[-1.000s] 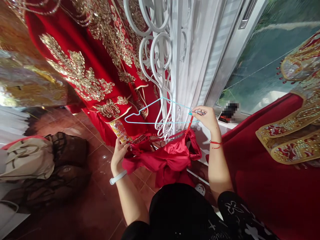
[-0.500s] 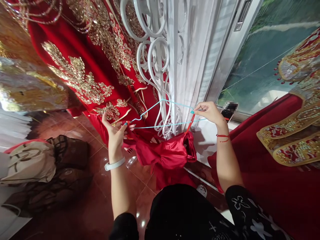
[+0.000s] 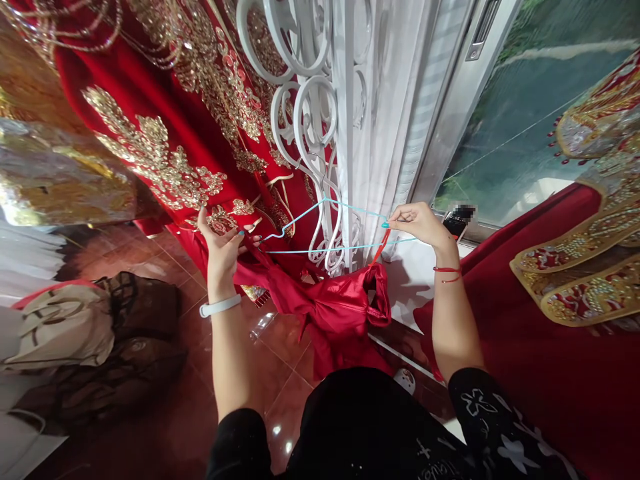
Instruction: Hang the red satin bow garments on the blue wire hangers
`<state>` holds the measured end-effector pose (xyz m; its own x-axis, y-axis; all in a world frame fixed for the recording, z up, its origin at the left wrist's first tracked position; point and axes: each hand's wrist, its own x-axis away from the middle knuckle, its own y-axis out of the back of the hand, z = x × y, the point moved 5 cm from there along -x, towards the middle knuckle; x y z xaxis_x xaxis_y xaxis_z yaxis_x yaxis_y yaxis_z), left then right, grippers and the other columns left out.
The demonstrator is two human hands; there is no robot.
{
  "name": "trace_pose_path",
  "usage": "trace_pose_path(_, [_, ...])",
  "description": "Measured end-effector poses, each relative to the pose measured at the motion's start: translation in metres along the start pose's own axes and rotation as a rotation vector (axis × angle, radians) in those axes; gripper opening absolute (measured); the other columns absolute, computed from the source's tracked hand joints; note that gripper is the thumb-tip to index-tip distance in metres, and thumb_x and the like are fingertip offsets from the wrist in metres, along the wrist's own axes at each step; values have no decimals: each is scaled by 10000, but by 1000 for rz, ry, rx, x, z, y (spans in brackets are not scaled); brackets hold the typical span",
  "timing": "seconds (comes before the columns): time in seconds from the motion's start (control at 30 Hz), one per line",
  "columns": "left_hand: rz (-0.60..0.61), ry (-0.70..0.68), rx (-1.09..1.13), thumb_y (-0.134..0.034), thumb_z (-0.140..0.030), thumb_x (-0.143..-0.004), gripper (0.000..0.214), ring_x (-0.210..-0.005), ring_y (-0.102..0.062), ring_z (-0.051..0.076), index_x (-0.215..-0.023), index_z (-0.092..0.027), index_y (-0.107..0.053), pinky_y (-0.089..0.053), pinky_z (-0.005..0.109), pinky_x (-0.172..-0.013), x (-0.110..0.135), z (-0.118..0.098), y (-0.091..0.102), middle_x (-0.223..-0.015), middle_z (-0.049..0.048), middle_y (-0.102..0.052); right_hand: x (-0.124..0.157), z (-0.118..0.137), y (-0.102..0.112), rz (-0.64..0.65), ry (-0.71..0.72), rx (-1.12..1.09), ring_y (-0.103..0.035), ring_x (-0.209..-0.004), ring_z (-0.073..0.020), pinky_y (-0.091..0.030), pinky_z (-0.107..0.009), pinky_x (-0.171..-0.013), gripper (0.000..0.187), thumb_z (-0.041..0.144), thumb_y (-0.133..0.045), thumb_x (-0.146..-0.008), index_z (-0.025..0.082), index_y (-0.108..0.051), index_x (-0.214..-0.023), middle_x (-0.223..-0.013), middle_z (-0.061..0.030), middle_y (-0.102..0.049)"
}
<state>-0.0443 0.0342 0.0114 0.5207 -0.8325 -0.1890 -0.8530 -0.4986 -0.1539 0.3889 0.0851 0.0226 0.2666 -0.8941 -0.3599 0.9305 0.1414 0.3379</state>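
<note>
Right hand [image 3: 414, 223]: thumb and fingers pinched together at the right arm of a light-blue hanger [image 3: 325, 199], where a red strap [image 3: 382, 248] hangs from the same spot. Left hand [image 3: 223, 257]: one finger raised and spread apart, the others bent toward the hanger's left end, with red fabric reaching them; whether they grip a strap or the hanger wire cannot be told.

Red garment [image 3: 345, 297] located below the hanger's lower bar, drawn out between both hands, its lower part hanging in front of the wearer. Hanger appears hooked on white metal scrollwork [image 3: 316, 110].

Change noted: one second ago the left hand was lower, at the garment's edge; it has since risen to hanger level and moved slightly outward, while the right hand has stayed nearly in place. In my judgement, both sides of the garment are now brought to the hanger; left-side attachment remains unconfirmed.
</note>
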Motion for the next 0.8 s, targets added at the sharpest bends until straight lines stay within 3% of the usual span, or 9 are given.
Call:
trace_pose_path(0.13, [-81, 12, -19, -543, 102, -791, 895, -612, -719, 85, -1549, -287, -266, -661, 249, -699, -10, 5, 15, -968, -32, -610, -2, -1, 2, -6, 10, 11, -482, -567, -107, -389, -270, -560, 574, 711, -893, -596, 177, -686, -635, -567, 11, -582])
trace_pose_path(0.23, [-70, 59, -29, -573, 102, -765, 875, -584, -705, 84, -1500, -286, -300, -679, 292, -719, -15, 10, 19, -923, -60, -596, -3, -2, -1, 15, 14, 11, -429, -545, -90, -343, -258, -539, 572, 709, -893, -603, 178, -682, -632, -538, 38, -518])
trace_pose_path(0.4, [101, 62, 21, -588, 83, -776, 811, -609, -719, 104, -1452, -266, -307, -692, 352, -747, -7, 5, -8, -837, -80, -603, -4, -3, -7, 24, 4, 1, -423, -557, -89, -318, -260, -546, 590, 725, -889, -582, 172, -687, -621, -551, 29, -525])
trace_pose_path(0.57, [291, 94, 1, -547, 51, -835, 764, -697, -773, 138, -1469, -297, -299, -664, 271, -666, 7, -12, -35, -800, -72, -632, -4, -2, -7, -7, 8, 6, -479, -574, -110, -375, -276, -572, 582, 723, -878, -599, 181, -669, -622, -555, 22, -543])
trace_pose_path(0.7, [433, 145, -123, -612, 43, -824, 931, -674, -787, 174, -1578, -341, -223, -589, 188, -515, 13, -17, -25, -798, -65, -652, -6, -4, -7, -22, 3, 16, -501, -584, -120, -397, -282, -588, 545, 682, -882, -622, 180, -668, -629, -555, 21, -545])
trace_pose_path(0.8, [466, 128, -142, -644, 0, -816, 972, -714, -799, 191, -1607, -361, -208, -605, 201, -529, 19, -11, -9, -824, -48, -683, -7, -5, -7, -47, 8, 20, -516, -606, -128, -416, -292, -616, 541, 681, -878, -620, 178, -677, -634, -591, 2, -586])
